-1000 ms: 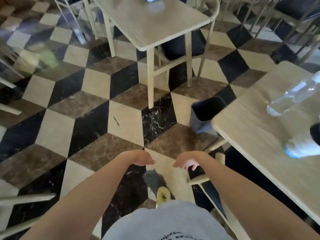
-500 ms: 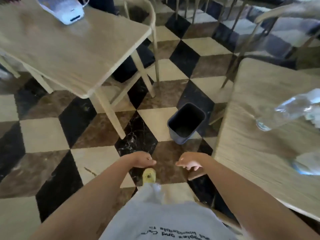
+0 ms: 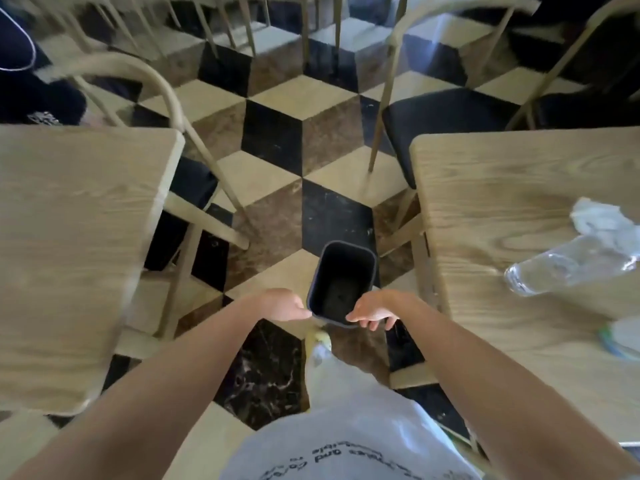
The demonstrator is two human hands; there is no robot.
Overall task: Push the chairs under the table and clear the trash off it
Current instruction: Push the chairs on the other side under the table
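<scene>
Down on the checkered floor (image 3: 273, 133), between two wooden tables, stands one small dark bin (image 3: 341, 282), upright and open-topped. The person faces it with both arms stretched forward. Their left hand (image 3: 282, 304) hangs just beside the bin's near left corner, fingers curled loosely and holding nothing. Their right hand (image 3: 372, 311) hovers at the near right edge of the bin, fingers slack and drooping, also empty; whether either hand touches the rim I cannot tell.

On the right table (image 3: 485, 188) lies the trash: one clear plastic bottle (image 3: 568, 265) on its side, one crumpled white tissue (image 3: 602, 220) just behind it, and a blurred pale thing with a blue-green edge (image 3: 623, 337) near the table's right side. The left table (image 3: 69, 244) shows a bare top.

Two chairs are near: one with a curved back (image 3: 152, 84) behind the left table, and one with a dark seat (image 3: 450, 112) at the far end of the right table, its seat mostly out from under the top. More chair legs crowd the background.
</scene>
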